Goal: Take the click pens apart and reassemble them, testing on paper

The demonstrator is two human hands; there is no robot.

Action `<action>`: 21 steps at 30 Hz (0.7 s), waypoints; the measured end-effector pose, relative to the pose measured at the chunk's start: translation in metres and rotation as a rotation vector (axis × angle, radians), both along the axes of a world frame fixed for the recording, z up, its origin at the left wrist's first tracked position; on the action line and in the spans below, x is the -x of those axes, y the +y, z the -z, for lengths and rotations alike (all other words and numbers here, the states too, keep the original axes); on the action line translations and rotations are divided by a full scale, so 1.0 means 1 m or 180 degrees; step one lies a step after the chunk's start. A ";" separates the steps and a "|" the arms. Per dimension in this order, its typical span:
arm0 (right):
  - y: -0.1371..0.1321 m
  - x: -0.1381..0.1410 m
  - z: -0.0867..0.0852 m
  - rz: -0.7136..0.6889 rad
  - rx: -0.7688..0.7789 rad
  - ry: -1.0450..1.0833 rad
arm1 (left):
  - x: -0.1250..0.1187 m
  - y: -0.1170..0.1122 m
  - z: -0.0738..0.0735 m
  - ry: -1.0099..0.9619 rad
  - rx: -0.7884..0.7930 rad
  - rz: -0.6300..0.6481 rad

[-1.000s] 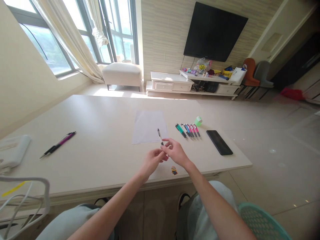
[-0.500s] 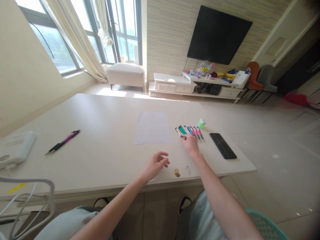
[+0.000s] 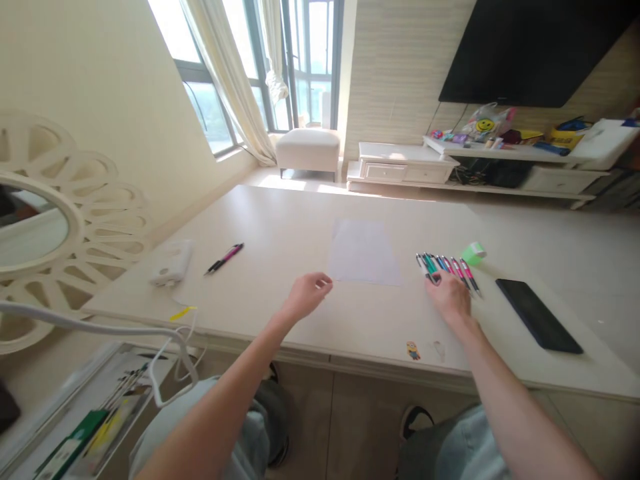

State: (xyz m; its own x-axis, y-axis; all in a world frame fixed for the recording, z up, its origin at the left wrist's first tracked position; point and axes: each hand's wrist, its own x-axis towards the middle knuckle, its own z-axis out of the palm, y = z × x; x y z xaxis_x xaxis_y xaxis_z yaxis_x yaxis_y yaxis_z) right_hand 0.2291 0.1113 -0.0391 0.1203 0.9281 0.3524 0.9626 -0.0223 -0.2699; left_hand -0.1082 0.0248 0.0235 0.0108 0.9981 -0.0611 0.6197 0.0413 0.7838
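**Q:** Pen count?

**A:** One row of pens (image 3: 445, 269), roughly eight, exact count unclear, on the table (image 3: 280, 217), just right of one paper sheet (image 3: 364, 252). Two more pens (image 3: 224, 259) side by side, well left of the sheet.

**Q:** Right hand (image 3: 450, 298)?

**A:** Fingers (image 3: 434, 280) curled and touching the near end of the row. Clamped on a pen or not: cannot tell.

**Q:** Left hand (image 3: 306, 297)?

**A:** Empty, fingers loosely together, near the sheet's lower left corner.

**Q:** Other items and labels?

**A:** One green tape roll (image 3: 474, 253), one phone (image 3: 539, 315), one cartoon sticker (image 3: 413, 351). Pen lettering too small to read.
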 end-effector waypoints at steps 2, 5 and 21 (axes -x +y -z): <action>-0.002 -0.001 0.000 0.0010 -0.0062 0.0051 | 0.044 0.008 -0.006 0.0888 -0.0380 -0.0770; -0.008 -0.001 -0.003 -0.0158 -0.0216 0.0199 | 0.111 0.012 -0.011 0.1750 -0.0486 -0.1747; -0.027 -0.001 -0.015 -0.0484 -0.0744 0.0549 | 0.213 -0.008 0.020 0.2166 -0.0079 -0.2716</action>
